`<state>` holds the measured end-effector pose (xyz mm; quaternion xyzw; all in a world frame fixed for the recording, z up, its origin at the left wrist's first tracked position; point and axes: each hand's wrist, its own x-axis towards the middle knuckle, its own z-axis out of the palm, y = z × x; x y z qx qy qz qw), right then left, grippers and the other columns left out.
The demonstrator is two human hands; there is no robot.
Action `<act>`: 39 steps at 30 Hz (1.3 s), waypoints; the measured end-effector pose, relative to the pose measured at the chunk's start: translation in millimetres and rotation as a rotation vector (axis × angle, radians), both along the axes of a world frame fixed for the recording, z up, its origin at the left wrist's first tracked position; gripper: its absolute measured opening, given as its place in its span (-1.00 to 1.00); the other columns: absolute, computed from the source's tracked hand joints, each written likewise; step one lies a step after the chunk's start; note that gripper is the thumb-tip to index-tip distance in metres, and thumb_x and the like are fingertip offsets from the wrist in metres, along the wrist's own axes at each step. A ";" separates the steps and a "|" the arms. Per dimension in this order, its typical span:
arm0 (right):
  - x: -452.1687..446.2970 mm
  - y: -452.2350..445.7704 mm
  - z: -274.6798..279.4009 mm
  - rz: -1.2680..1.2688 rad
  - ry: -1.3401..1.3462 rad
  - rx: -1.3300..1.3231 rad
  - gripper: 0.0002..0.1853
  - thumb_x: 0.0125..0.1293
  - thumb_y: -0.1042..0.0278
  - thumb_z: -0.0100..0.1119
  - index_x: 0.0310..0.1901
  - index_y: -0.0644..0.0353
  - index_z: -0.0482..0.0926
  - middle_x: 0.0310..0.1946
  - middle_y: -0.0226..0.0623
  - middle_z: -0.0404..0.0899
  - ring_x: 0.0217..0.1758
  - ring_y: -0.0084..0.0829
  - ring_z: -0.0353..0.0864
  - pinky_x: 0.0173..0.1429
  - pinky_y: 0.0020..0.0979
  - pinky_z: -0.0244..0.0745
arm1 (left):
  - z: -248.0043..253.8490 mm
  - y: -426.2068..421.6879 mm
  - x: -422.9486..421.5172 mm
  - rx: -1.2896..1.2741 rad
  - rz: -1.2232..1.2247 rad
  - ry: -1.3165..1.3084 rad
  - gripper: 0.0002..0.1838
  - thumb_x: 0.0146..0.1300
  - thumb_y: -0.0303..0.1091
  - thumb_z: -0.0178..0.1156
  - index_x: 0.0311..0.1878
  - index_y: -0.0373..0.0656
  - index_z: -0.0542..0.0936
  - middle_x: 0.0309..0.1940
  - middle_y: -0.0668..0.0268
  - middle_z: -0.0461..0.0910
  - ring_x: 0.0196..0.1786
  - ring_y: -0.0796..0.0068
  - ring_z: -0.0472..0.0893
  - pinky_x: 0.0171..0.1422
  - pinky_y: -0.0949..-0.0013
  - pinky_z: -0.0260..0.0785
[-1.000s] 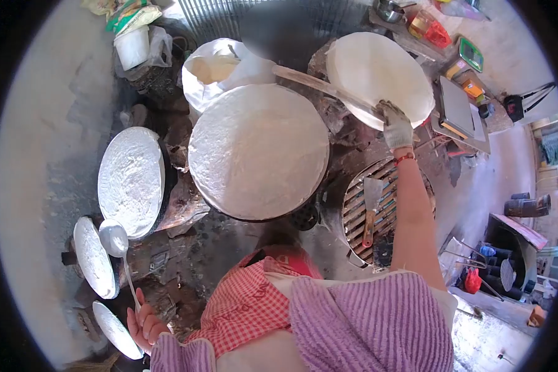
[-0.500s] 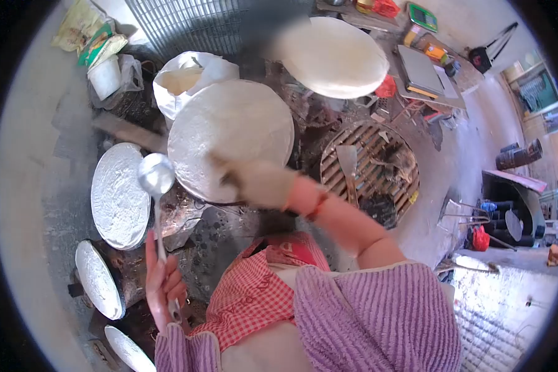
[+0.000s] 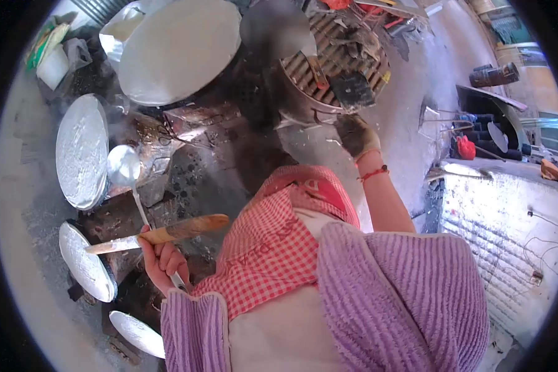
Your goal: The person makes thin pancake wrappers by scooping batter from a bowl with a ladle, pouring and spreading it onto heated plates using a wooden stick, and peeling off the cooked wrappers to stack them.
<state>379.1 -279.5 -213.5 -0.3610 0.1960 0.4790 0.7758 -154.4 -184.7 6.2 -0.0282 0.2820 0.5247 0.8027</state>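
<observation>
My left hand [image 3: 163,265] is closed around the handle of a metal ladle [image 3: 124,165], its bowl coated white. A flat wooden scraper [image 3: 177,232] with one whitened end lies across the same grip, under the thumb. My right hand [image 3: 359,137], with a red string at the wrist, is by the near rim of a round slatted grate [image 3: 328,37], just below a black flat piece [image 3: 352,90]. Its fingers look dark and are not clear enough to read. A large round griddle [image 3: 180,53] covered in smooth white batter lies beyond the ladle.
Down the left side are several smaller white-coated round pans [image 3: 82,152]. A white bucket [image 3: 53,67] stands at the upper left. On the right are a red bag [image 3: 465,147] and dark cylinders [image 3: 495,75]. A flat blade tool [image 3: 316,65] rests on the grate.
My right hand has moved from over the griddle to the grate's near rim. The wooden scraper, blurred over the griddle before, is now in my left hand with the ladle. The view has shifted.
</observation>
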 end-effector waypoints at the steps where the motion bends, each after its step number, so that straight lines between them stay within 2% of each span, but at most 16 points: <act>1: -2.8 -3.6 24.9 -0.156 0.001 -0.157 -0.71 0.45 0.32 -0.03 0.09 0.27 0.50 0.07 0.03 0.57 0.18 0.08 0.51 0.34 0.12 0.38 | 2.2 -4.7 1.2 0.010 -0.023 -0.062 -0.58 0.55 -0.10 -0.09 0.26 -0.17 0.42 -0.52 0.49 0.13 -0.65 0.75 0.12 -0.74 0.66 0.03; 4: -0.3 15.0 64.2 -0.320 0.202 -0.342 -0.65 0.48 0.27 -0.07 0.20 0.17 0.48 0.23 -0.09 0.48 0.30 0.01 0.43 0.40 0.08 0.33 | 1.6 -14.6 -1.0 0.021 0.019 -0.080 -0.58 0.55 -0.09 -0.10 0.27 -0.16 0.43 -0.53 0.47 0.14 -0.65 0.73 0.13 -0.72 0.65 0.05; 5: 9.9 18.0 49.8 -0.289 0.172 -0.301 -0.64 0.48 0.26 -0.06 0.23 0.14 0.46 0.26 -0.14 0.46 0.32 -0.03 0.42 0.41 0.05 0.32 | 1.6 -16.0 -0.8 0.035 0.022 -0.103 -0.58 0.55 -0.09 -0.11 0.27 -0.16 0.42 -0.53 0.46 0.14 -0.65 0.72 0.13 -0.72 0.64 0.07; 6: 22.6 22.5 31.2 -0.213 0.108 -0.203 -0.62 0.48 0.25 -0.05 0.27 0.12 0.44 0.29 -0.20 0.44 0.34 -0.06 0.40 0.42 0.02 0.31 | 2.9 -16.1 1.3 0.050 0.026 -0.124 -0.58 0.56 -0.09 -0.11 0.27 -0.16 0.42 -0.53 0.46 0.14 -0.65 0.71 0.13 -0.71 0.63 0.08; 8: 53.8 29.3 -28.4 0.089 -0.379 0.101 -0.57 0.48 0.22 -0.03 0.34 0.07 0.39 0.35 -0.31 0.39 0.37 -0.14 0.38 0.45 -0.05 0.28 | 9.9 -15.7 11.7 0.077 0.035 -0.148 -0.58 0.56 -0.09 -0.13 0.27 -0.16 0.42 -0.54 0.45 0.15 -0.65 0.70 0.14 -0.70 0.62 0.10; 9: 61.7 29.9 -41.5 0.114 -0.392 0.173 -0.54 0.48 0.21 -0.02 0.37 0.05 0.36 0.38 -0.37 0.37 0.39 -0.18 0.37 0.46 -0.08 0.27 | 16.4 -13.2 20.9 0.085 0.039 -0.150 -0.58 0.56 -0.10 -0.13 0.27 -0.16 0.42 -0.54 0.44 0.15 -0.65 0.69 0.15 -0.70 0.62 0.11; 10: 57.1 36.4 -19.7 -0.029 -0.011 0.175 -0.52 0.48 0.21 -0.01 0.39 0.04 0.34 0.38 -0.41 0.36 0.39 -0.21 0.37 0.47 -0.12 0.26 | 19.0 -11.0 28.0 0.093 0.044 -0.154 -0.58 0.56 -0.10 -0.13 0.28 -0.17 0.42 -0.54 0.44 0.16 -0.65 0.68 0.15 -0.69 0.61 0.12; 11: 56.8 33.2 -17.3 -0.125 0.069 0.141 -0.53 0.47 0.20 0.03 0.36 0.11 0.38 0.35 -0.42 0.40 0.36 -0.20 0.39 0.42 -0.15 0.32 | 19.9 -9.1 32.4 0.125 0.032 -0.153 -0.58 0.57 -0.11 -0.15 0.28 -0.17 0.41 -0.54 0.43 0.18 -0.65 0.67 0.15 -0.69 0.60 0.12; 14: 77.2 24.6 -35.3 0.037 -0.312 -0.364 -0.65 0.40 0.15 0.15 0.13 0.09 0.57 0.00 -0.33 0.67 -0.06 -0.28 0.66 -0.02 -0.33 0.56 | 35.5 -6.6 52.1 0.106 0.122 -0.117 -0.58 0.57 -0.11 -0.15 0.28 -0.17 0.41 -0.54 0.43 0.17 -0.65 0.66 0.14 -0.70 0.59 0.12; 17: 78.2 26.2 1.2 -0.033 -0.296 -0.196 -0.67 0.34 0.16 0.26 0.06 0.11 0.61 -0.17 -0.38 0.71 -0.27 -0.40 0.66 -0.25 -0.42 0.52 | 39.8 -9.6 58.9 0.125 0.154 -0.115 -0.59 0.57 -0.11 -0.15 0.26 -0.18 0.41 -0.55 0.43 0.15 -0.65 0.66 0.14 -0.70 0.58 0.13; 20: 78.4 35.0 54.3 0.261 -0.213 -0.038 -0.64 0.34 0.07 0.24 0.04 0.11 0.62 -0.13 -0.43 0.69 -0.27 -0.47 0.64 -0.25 -0.46 0.52 | 41.9 -13.2 60.9 0.126 0.183 -0.096 -0.59 0.57 -0.11 -0.15 0.24 -0.19 0.42 -0.55 0.44 0.14 -0.65 0.67 0.14 -0.70 0.58 0.11; 22: 102.4 39.1 39.4 0.395 -0.224 0.070 -0.53 0.39 0.09 0.16 0.23 0.18 0.48 0.13 -0.35 0.55 0.10 -0.36 0.51 0.17 -0.36 0.38 | 42.6 -15.7 60.8 0.111 0.226 -0.128 -0.60 0.57 -0.12 -0.15 0.23 -0.19 0.42 -0.55 0.44 0.15 -0.65 0.67 0.14 -0.71 0.58 0.09; 24: 119.5 47.7 37.0 0.466 -0.382 -0.128 -0.45 0.40 0.07 0.13 0.31 0.22 0.42 0.23 -0.31 0.52 0.21 -0.33 0.50 0.31 -0.32 0.37 | 40.7 -19.6 62.0 0.089 0.273 -0.163 -0.61 0.57 -0.12 -0.15 0.22 -0.19 0.42 -0.54 0.44 0.15 -0.65 0.67 0.15 -0.71 0.58 0.07; 27: 121.0 66.9 36.5 0.494 -0.785 -0.704 -0.42 0.38 0.03 0.16 0.30 0.23 0.43 0.14 -0.30 0.59 0.09 -0.35 0.60 0.18 -0.32 0.48 | 32.4 -27.5 61.1 0.104 0.310 -0.153 -0.61 0.59 -0.15 -0.20 0.22 -0.21 0.42 -0.59 0.49 0.15 -0.68 0.70 0.15 -0.72 0.60 0.08; 34: 97.8 166.1 25.6 0.695 -1.047 -0.485 -0.45 0.37 0.09 0.14 0.29 0.25 0.42 0.18 -0.23 0.54 0.16 -0.28 0.54 0.23 -0.21 0.46 | 43.4 -98.7 69.8 0.180 0.684 -0.321 -0.65 0.52 -0.15 -0.03 0.14 -0.21 0.49 -0.57 0.49 0.19 -0.63 0.72 0.18 -0.67 0.61 0.12; 39: 6.0 267.5 42.0 0.949 -1.145 -0.124 -0.47 0.37 0.13 0.13 0.28 0.26 0.42 0.20 -0.19 0.51 0.21 -0.23 0.49 0.27 -0.13 0.44 | 46.6 -225.2 50.7 0.305 1.113 -0.142 -0.63 0.54 -0.19 -0.07 0.15 -0.28 0.50 -0.65 0.49 0.21 -0.73 0.74 0.08 -0.72 0.62 0.11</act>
